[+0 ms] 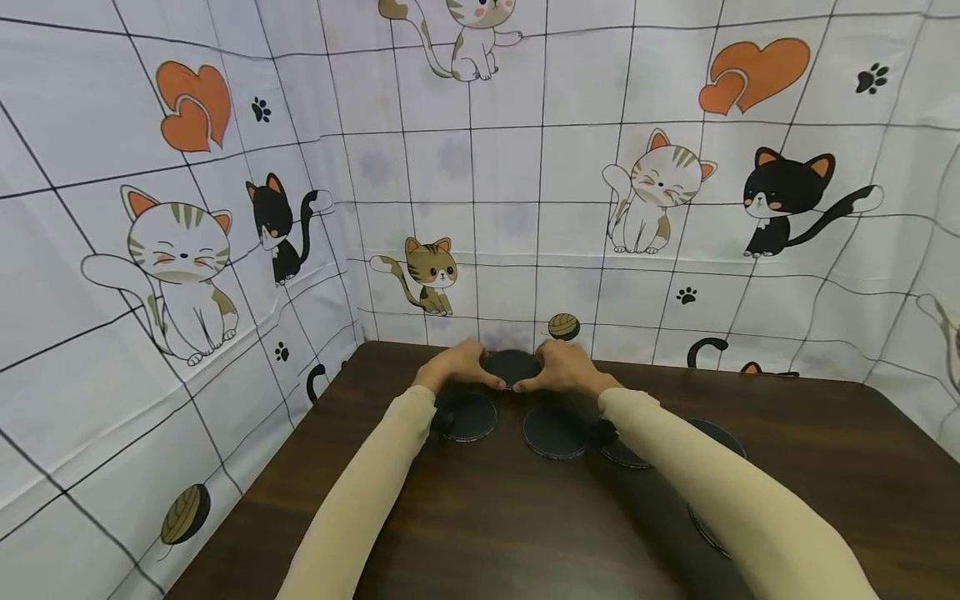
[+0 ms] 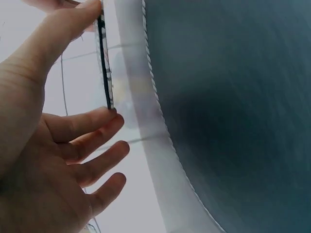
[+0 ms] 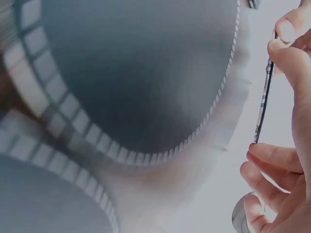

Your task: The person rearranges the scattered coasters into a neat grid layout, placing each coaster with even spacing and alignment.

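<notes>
Both hands hold one round dark coaster by its edges, at the far end of the brown table. My left hand pinches its left rim and my right hand pinches its right rim. In the left wrist view the coaster shows edge-on, between the thumb and forefinger of the left hand. The right wrist view shows the same thin edge between the thumb and fingers of the right hand.
Several more dark round coasters lie on the table under my forearms: one at the left, one in the middle, others to the right. A cat-print cloth wall closes off the back and left.
</notes>
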A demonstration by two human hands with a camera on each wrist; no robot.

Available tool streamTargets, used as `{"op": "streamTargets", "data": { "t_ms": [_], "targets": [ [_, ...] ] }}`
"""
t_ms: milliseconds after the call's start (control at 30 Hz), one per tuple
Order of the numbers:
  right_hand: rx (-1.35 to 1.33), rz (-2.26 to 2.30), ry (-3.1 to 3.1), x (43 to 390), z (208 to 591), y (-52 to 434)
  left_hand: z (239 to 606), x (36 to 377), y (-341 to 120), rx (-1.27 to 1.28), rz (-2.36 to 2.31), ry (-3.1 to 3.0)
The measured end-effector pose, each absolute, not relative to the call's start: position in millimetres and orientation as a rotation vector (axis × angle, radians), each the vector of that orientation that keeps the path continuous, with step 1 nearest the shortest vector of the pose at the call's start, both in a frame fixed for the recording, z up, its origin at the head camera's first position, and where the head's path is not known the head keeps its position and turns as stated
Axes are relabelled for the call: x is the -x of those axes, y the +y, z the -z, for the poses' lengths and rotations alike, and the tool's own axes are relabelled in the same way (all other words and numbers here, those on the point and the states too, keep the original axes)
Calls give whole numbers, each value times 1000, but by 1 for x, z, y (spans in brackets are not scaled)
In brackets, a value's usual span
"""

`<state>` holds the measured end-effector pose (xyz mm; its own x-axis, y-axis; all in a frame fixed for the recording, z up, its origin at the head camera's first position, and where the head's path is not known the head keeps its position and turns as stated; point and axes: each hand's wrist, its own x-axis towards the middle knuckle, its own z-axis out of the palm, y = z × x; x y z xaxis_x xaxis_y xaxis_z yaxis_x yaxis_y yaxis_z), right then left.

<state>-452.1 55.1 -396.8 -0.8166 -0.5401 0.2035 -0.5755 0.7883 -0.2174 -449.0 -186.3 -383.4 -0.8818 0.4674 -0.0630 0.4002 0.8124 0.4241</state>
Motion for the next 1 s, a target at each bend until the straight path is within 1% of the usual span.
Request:
{"op": "streamTargets", "data": {
  "t_ms": [200,367,500,633,767,867,1000],
  "targets": [
    [-919,-389,-2765,444,382,79,368,438,-172,-771,-661,2843],
    [-900,-433,-2715,423,369,106,351,418,-154,-820,-631,2902],
    [-882,-447,-2668,398,358,133,337,404,-133,-919,-523,2934],
    [-879,-445,-2623,372,359,166,336,392,-108,-1034,-406,2923],
    [-856,-463,-2618,343,365,197,339,375,-84,-1142,-388,2864],
    [-850,-473,-2617,321,369,214,340,357,-68,-1167,-338,2846],
    [-843,-472,-2586,291,368,229,338,331,-51,-1120,-325,2821]
  ]
}}
